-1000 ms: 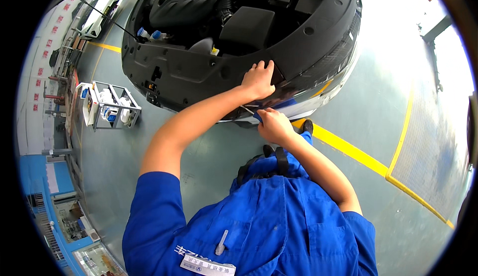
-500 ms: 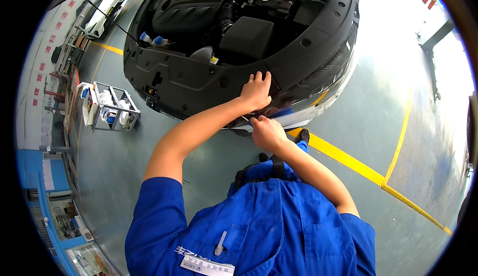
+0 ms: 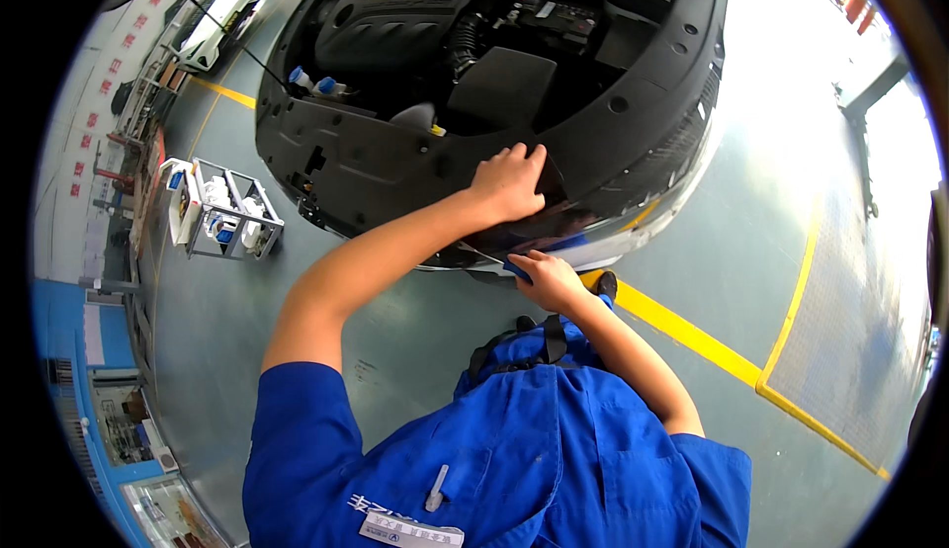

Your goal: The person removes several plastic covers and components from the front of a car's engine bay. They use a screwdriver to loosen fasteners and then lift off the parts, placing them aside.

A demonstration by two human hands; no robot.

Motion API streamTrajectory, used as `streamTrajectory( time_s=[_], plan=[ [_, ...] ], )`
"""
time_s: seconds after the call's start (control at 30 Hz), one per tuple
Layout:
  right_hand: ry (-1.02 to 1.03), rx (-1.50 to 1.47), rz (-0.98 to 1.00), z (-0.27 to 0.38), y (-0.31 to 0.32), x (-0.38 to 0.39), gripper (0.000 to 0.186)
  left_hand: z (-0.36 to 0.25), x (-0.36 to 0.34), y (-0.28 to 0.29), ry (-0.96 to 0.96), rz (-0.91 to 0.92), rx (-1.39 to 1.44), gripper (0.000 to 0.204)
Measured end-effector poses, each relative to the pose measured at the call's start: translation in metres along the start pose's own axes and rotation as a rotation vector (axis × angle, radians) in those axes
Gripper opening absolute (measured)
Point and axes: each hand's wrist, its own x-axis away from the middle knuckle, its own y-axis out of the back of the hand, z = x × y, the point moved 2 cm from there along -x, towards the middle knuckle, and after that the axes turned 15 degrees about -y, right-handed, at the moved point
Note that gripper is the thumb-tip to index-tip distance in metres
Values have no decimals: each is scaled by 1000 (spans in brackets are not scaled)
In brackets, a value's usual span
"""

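Note:
My left hand (image 3: 509,182) lies on the black plastic cover (image 3: 395,168) along the car's front edge, its fingers stretched out and a little apart. Below it, at the bumper (image 3: 593,252), my right hand (image 3: 549,283) has its fingers closed around a small dark blue thing (image 3: 516,268). A thin pale line runs from it toward the car, perhaps a tool's shaft; its kind is too small to make out. The headlight (image 3: 652,177) curves away to the right of both hands.
The open engine bay shows an engine cover (image 3: 400,29), a black box (image 3: 504,88) and a battery (image 3: 559,19). A hood prop rod (image 3: 222,29) slants at the left. A metal-framed cart (image 3: 242,217) with white parts stands on the floor left of the car. Yellow lines (image 3: 682,326) cross the floor.
My right hand has shifted slightly right and down, and more of the dark blue thing shows in it. My left hand stays on the cover. The whole view has shifted slightly.

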Motion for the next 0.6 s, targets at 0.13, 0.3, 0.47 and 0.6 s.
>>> streamTrajectory(
  time_s=[0.13,0.3,0.47,0.6],
  plan=[
    [-29,92,93,20,17,14,44,4,13,-22,-21,-106,-72,75],
    [-68,-90,273,36,22,45,43,1,19,-72,30,-245,-140,70],
    [-180,-14,371,48,-14,47,44,6,70,-82,-37,-505,65,63],
    [-148,97,399,52,-53,37,46,23,180,-82,66,-875,389,41]
  ],
)
